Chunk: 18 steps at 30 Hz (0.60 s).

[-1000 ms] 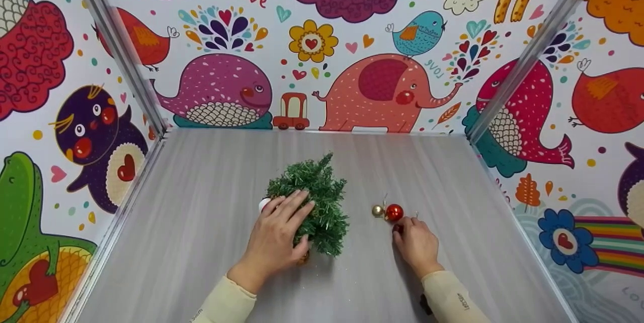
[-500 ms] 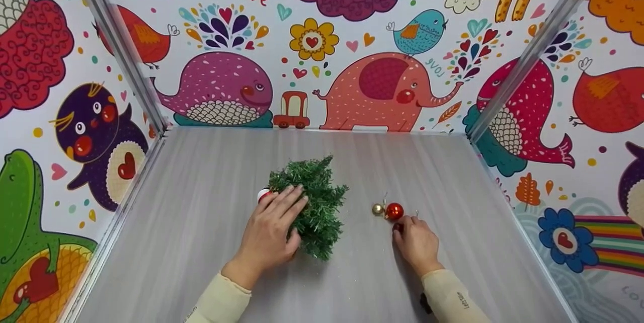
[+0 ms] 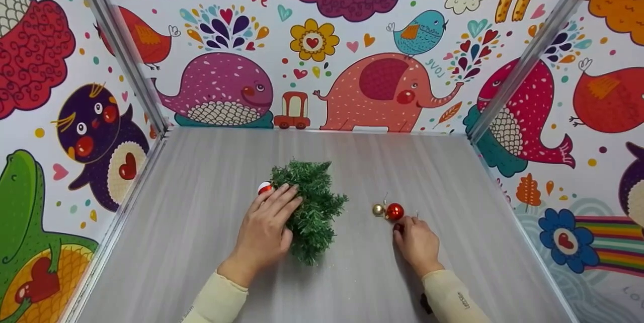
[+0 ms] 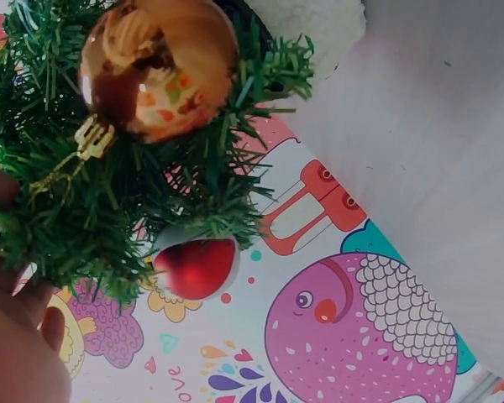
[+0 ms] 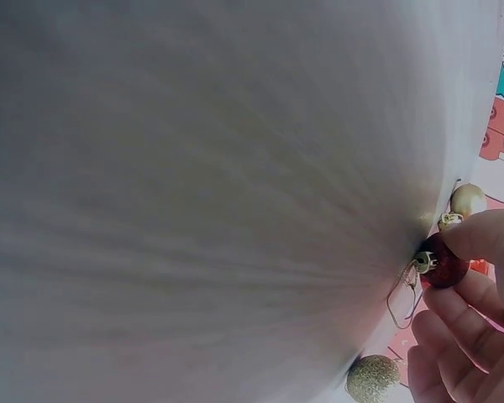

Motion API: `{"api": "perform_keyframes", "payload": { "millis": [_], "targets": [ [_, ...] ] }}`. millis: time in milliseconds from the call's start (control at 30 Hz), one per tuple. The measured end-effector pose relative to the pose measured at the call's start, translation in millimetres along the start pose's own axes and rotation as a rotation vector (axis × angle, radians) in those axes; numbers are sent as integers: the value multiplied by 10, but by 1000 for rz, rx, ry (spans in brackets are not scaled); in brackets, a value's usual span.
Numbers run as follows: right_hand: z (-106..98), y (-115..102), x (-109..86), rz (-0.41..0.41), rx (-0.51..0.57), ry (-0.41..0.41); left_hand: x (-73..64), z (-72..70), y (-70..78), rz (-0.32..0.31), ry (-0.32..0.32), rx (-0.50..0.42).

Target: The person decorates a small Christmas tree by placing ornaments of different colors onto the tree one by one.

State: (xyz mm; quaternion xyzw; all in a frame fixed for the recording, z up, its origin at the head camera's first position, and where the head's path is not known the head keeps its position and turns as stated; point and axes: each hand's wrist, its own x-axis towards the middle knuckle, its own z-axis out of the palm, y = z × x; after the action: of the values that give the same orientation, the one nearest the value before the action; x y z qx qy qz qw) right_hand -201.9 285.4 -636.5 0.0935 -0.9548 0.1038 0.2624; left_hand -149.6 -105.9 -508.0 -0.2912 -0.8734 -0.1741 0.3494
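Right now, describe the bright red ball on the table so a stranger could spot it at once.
On the grey table, look right of the green tree, just ahead of the person's right hand. There lies a shiny red ball, bigger than the gold ball on its left and brighter than the dark red ball that hand pinches.

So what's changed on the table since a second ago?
The green tree turned, its red-and-white bauble shifting away from the person, while the left hand on it slid left. Nothing was let go. The right hand still pinches the dark red bauble; the bright red bauble and gold bauble stayed put.
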Motion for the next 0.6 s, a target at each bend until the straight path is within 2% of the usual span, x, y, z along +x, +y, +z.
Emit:
{"api": "perform_keyframes", "payload": {
  "millis": [600],
  "targets": [
    [-53, -23, 13, 17, 19, -52, 4, 5, 12, 6, 29, -12]
  ]
}}
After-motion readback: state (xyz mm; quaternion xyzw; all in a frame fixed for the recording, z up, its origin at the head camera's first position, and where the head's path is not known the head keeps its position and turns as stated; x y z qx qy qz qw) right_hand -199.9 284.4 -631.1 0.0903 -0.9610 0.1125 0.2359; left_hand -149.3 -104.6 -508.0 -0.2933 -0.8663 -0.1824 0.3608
